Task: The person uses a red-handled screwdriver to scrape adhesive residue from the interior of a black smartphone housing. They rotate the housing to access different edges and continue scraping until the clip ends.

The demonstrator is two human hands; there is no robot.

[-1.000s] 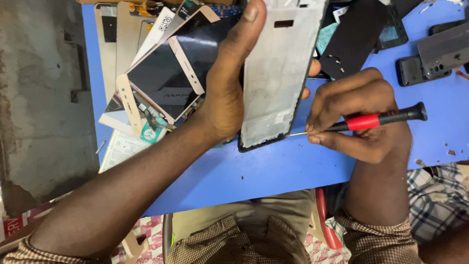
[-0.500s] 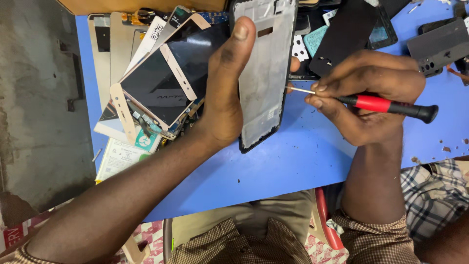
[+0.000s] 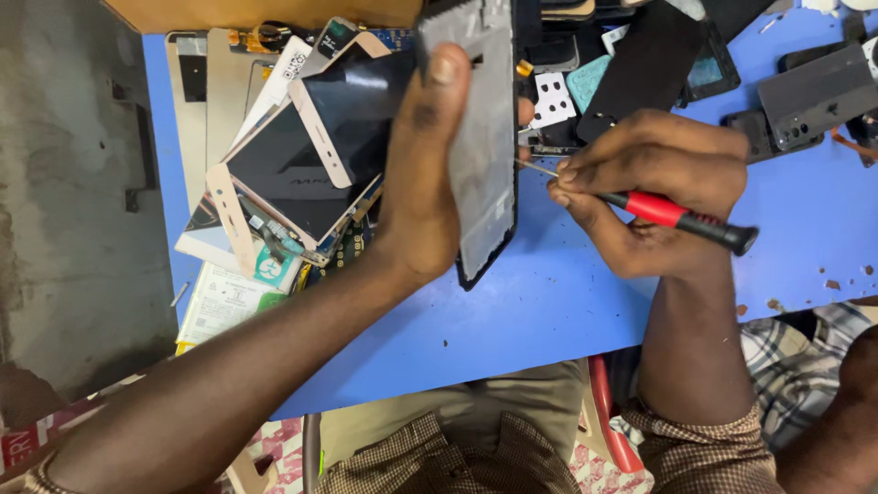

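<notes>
Here the left hand [image 3: 421, 183] grips a grey metal phone frame [image 3: 480, 155] near the blue counter's [image 3: 512, 320] far edge; the right hand [image 3: 658, 192] clamps a red-and-black-handled screwdriver [image 3: 677, 218] against it.

A grey metal phone frame [image 3: 483, 146] with a black rim is standing nearly on edge above the blue desk [image 3: 549, 311], its long side running from far to near and its near corner hanging just over the surface. Just to its right, a slim screwdriver [image 3: 672, 215] with a red and black handle is lying tilted, its thin metal tip pointing left and touching the frame's right edge.
</notes>
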